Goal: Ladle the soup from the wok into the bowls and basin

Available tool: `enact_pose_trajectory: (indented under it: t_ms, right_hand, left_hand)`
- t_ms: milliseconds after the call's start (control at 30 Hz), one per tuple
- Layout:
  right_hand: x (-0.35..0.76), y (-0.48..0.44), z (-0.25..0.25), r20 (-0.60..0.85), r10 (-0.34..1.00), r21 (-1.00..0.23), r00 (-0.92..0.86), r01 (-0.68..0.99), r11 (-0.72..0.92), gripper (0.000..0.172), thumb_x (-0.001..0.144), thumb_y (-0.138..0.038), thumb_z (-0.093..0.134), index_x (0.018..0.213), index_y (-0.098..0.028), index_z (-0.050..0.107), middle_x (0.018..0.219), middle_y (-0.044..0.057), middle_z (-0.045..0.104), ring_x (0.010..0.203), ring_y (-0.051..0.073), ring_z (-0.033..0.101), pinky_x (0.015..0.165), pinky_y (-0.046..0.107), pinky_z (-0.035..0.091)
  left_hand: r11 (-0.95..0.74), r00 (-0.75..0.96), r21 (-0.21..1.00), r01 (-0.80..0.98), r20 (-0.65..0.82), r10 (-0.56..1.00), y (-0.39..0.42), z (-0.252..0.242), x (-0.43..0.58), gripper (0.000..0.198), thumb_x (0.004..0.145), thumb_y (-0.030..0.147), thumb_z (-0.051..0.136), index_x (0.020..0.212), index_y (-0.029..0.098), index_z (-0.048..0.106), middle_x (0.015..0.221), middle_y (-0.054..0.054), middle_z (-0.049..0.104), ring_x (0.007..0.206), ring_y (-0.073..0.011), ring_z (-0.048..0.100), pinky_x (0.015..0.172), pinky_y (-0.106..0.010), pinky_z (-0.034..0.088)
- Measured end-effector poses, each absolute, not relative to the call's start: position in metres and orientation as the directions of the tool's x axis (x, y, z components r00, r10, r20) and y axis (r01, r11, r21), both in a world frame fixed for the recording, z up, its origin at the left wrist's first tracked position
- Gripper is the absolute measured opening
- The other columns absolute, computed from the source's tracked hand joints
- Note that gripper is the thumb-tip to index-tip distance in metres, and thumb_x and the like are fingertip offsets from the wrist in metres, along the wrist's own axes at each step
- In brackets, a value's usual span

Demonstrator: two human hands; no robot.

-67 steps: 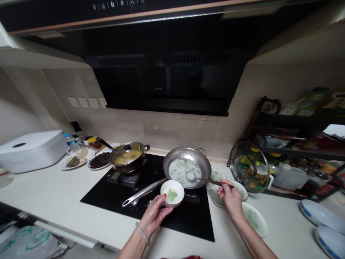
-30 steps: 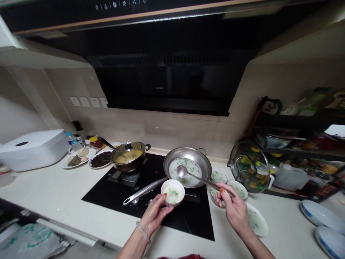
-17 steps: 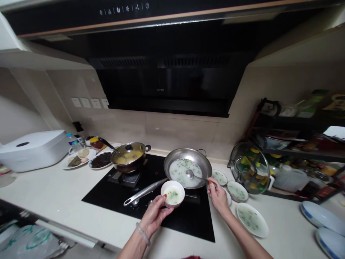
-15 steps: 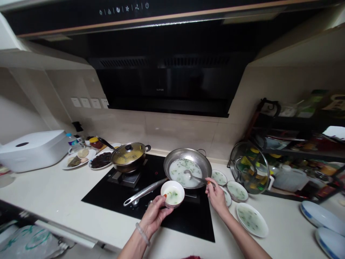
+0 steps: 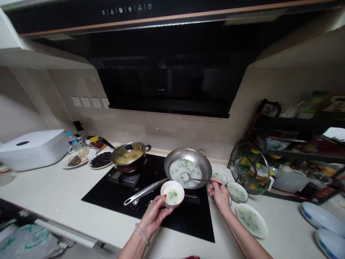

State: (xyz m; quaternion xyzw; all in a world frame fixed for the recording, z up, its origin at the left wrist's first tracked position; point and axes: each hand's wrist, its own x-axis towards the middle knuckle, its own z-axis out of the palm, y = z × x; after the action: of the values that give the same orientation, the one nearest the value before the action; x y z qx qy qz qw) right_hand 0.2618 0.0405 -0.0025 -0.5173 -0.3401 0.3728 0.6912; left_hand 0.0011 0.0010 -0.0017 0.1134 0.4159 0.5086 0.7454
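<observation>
My left hand (image 5: pixel 155 213) is closed on a small white bowl (image 5: pixel 172 194) with a little pale soup and green bits in it, held over the front of the cooktop. The handle of a metal ladle (image 5: pixel 198 179) is in my right hand (image 5: pixel 219 196). Its scoop rests at the surface of the whitish soup (image 5: pixel 178 169) in a steel wok (image 5: pixel 206 165), just behind the bowl. To the right of the wok stand several bowls of the same soup, among them a round bowl (image 5: pixel 237 191) and a larger dish (image 5: pixel 252 220); my right hand partly covers one.
A lidded pan (image 5: pixel 128 158) sits on the left burner of the black cooktop (image 5: pixel 107 194). Plates of food (image 5: pixel 101 160) and a white box-shaped appliance (image 5: pixel 35 151) stand farther left. At right are a glass lid (image 5: pixel 249 167), a black rack (image 5: pixel 291 154) and blue-rimmed dishes (image 5: pixel 323 217). The range hood (image 5: pixel 161 90) hangs above.
The ladle's scoop has turned and its handle lies flatter across the wok, as my right hand has shifted slightly right. My left hand and the bowl have hardly moved.
</observation>
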Motion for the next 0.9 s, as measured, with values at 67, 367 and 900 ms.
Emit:
enact_pose_trajectory:
  t_ms: [67, 367, 900]
  right_hand:
    - [0.2624, 0.039, -0.0015, 0.086, 0.862, -0.968, 0.499, -0.162, 0.19, 0.041, 0.069, -0.049, 0.066, 0.092, -0.016, 0.057, 0.049, -0.005, 0.053, 0.042, 0.011, 0.049, 0.037, 0.019, 0.038]
    - [0.2683, 0.0367, -0.0039, 0.099, 0.854, -0.966, 0.51, -0.157, 0.206, 0.039, 0.069, -0.047, 0.067, 0.092, -0.017, 0.057, 0.051, -0.005, 0.054, 0.043, 0.011, 0.051, 0.037, 0.019, 0.038]
    - [0.2661, 0.0318, 0.0054, -0.078, 0.82, -0.903, 0.567, -0.389, 0.183, 0.03, 0.06, -0.033, 0.07, 0.08, -0.016, 0.055, 0.045, -0.005, 0.053, 0.04, 0.01, 0.049, 0.036, 0.018, 0.036]
  left_hand:
    - [0.457, 0.138, 0.59, -0.666, -0.505, 0.852, 0.0007, -0.0012, 0.0012, 0.013, 0.076, 0.012, 0.065, 0.08, 0.012, 0.053, 0.067, -0.006, 0.063, 0.06, -0.019, 0.068, 0.059, -0.03, 0.059]
    - [0.459, 0.132, 0.595, -0.66, -0.51, 0.85, -0.0012, 0.0008, 0.0008, 0.014, 0.077, 0.013, 0.064, 0.077, 0.013, 0.051, 0.063, -0.004, 0.062, 0.06, -0.0191, 0.068, 0.059, -0.03, 0.059]
    - [0.452, 0.127, 0.606, -0.654, -0.501, 0.856, -0.0044, 0.0028, 0.0027, 0.009, 0.08, 0.012, 0.06, 0.082, 0.012, 0.051, 0.07, -0.008, 0.065, 0.064, -0.0195, 0.068, 0.059, -0.031, 0.059]
